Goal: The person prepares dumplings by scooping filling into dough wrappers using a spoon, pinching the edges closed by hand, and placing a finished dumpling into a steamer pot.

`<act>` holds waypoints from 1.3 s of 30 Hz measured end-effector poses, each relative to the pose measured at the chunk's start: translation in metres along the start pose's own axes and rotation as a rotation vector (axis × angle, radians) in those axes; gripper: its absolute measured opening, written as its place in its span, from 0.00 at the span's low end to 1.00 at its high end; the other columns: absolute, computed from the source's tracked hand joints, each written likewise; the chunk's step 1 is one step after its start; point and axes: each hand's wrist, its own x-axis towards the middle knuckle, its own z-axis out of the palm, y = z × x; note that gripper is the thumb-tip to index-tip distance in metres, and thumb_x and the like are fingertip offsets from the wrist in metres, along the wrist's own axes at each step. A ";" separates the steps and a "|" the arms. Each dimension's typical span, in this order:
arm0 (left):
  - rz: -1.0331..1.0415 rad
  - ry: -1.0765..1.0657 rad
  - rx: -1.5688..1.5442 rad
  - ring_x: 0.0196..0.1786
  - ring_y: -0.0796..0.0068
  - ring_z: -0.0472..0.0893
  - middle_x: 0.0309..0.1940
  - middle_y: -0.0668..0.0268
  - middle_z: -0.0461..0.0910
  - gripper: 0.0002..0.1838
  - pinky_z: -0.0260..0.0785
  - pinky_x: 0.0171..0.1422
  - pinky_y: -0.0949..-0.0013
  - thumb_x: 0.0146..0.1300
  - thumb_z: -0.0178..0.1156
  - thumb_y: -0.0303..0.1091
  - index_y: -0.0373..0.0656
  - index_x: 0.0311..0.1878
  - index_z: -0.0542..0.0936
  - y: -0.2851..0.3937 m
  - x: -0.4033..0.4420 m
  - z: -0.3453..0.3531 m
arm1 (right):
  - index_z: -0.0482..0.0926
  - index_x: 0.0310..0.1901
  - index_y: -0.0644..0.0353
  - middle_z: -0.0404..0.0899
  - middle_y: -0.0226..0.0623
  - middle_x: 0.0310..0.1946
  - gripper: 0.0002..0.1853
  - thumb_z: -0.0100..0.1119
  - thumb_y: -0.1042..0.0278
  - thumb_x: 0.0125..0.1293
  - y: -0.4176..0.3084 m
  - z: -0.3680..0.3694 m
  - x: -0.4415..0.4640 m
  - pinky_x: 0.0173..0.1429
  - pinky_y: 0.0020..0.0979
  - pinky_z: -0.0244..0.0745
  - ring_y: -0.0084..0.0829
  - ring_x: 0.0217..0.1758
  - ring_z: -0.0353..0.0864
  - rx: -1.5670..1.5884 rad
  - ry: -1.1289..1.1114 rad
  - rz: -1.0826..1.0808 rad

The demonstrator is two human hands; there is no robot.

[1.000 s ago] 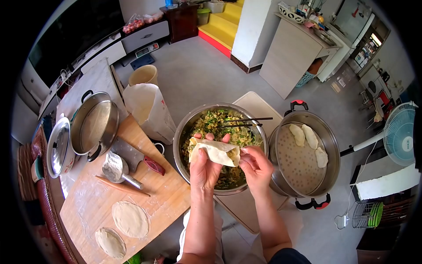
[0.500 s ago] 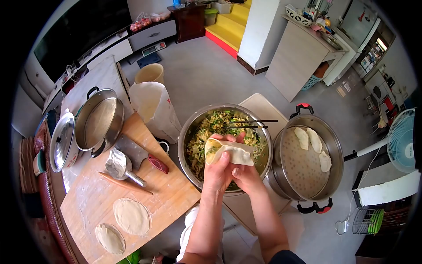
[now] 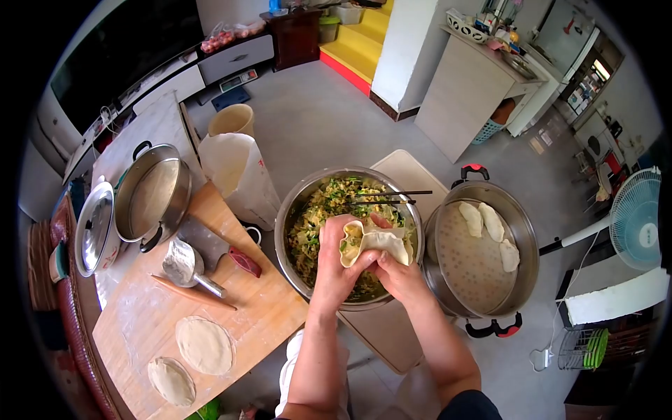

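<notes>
Both hands hold a large, partly folded dumpling (image 3: 383,242) over the metal bowl (image 3: 285,262) of chopped green and yellow filling (image 3: 315,217). My left hand (image 3: 337,269) wraps its left end, where the wrapper gapes and filling shows inside. My right hand (image 3: 400,278) pinches the dough edge near the middle and right, thumbs close together. Behind my hands a pair of dark chopsticks (image 3: 392,194) rests across the filling and the bowl's right rim. Some fingers are hidden behind the dough.
On the wooden board (image 3: 273,308) at left lie flat dough wrappers (image 3: 204,345), a rolling pin (image 3: 192,292), a flour scoop (image 3: 183,264) and a cleaver (image 3: 206,239). A steamer pot (image 3: 469,280) at right holds three dumplings (image 3: 492,222). A fan (image 3: 633,218) stands farther right.
My right hand has moved up onto the dumpling's edge, both thumbs now meeting at the dough. The dumpling's open end has narrowed and its wrapper is more bunched. The view has shifted slightly.
</notes>
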 end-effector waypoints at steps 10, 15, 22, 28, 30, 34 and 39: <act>-0.075 -0.292 -0.733 0.66 0.65 0.71 0.64 0.61 0.68 0.42 0.71 0.66 0.59 0.46 0.78 0.23 0.46 0.65 0.68 -0.001 -0.003 -0.004 | 0.60 0.72 0.61 0.73 0.37 0.62 0.38 0.68 0.61 0.66 -0.018 -0.036 -0.017 0.55 0.36 0.84 0.32 0.62 0.77 0.186 -0.067 -0.004; 0.021 -0.335 -0.577 0.66 0.64 0.72 0.67 0.59 0.66 0.19 0.74 0.63 0.63 0.59 0.69 0.21 0.40 0.53 0.79 0.002 -0.001 -0.003 | 0.60 0.72 0.60 0.74 0.37 0.61 0.40 0.71 0.65 0.63 -0.023 -0.041 -0.019 0.55 0.36 0.85 0.32 0.61 0.78 0.226 -0.093 0.014; 0.086 -0.272 -0.354 0.64 0.65 0.73 0.62 0.59 0.72 0.12 0.73 0.62 0.64 0.62 0.67 0.27 0.40 0.49 0.85 0.007 -0.003 0.003 | 0.60 0.72 0.60 0.75 0.36 0.59 0.39 0.70 0.69 0.64 -0.024 -0.040 -0.020 0.55 0.36 0.84 0.31 0.60 0.79 0.266 -0.097 0.017; 0.171 -0.227 -0.104 0.62 0.64 0.74 0.57 0.61 0.77 0.10 0.70 0.63 0.63 0.63 0.65 0.29 0.40 0.46 0.87 0.010 -0.002 0.007 | 0.60 0.72 0.59 0.74 0.36 0.60 0.36 0.67 0.71 0.65 -0.021 -0.038 -0.018 0.55 0.37 0.84 0.31 0.60 0.78 0.265 -0.087 0.005; 0.199 -0.222 -0.024 0.61 0.65 0.74 0.57 0.61 0.77 0.09 0.70 0.63 0.62 0.62 0.65 0.28 0.40 0.45 0.87 0.011 0.000 0.007 | 0.60 0.72 0.59 0.74 0.36 0.60 0.36 0.67 0.71 0.66 -0.016 -0.041 -0.017 0.55 0.36 0.84 0.31 0.60 0.78 0.254 -0.082 0.002; 0.187 -0.157 -0.093 0.60 0.67 0.74 0.56 0.62 0.76 0.09 0.70 0.61 0.63 0.59 0.68 0.27 0.40 0.44 0.85 0.009 -0.001 0.005 | 0.60 0.72 0.59 0.74 0.36 0.60 0.36 0.67 0.71 0.66 -0.013 -0.041 -0.016 0.55 0.36 0.84 0.32 0.61 0.78 0.260 -0.094 0.004; 0.058 -0.055 -0.457 0.59 0.71 0.74 0.58 0.60 0.73 0.22 0.75 0.56 0.69 0.55 0.73 0.22 0.40 0.51 0.75 0.004 -0.002 0.007 | 0.60 0.72 0.58 0.73 0.37 0.62 0.36 0.67 0.69 0.66 -0.012 -0.039 -0.015 0.55 0.35 0.84 0.32 0.62 0.77 0.268 -0.099 0.002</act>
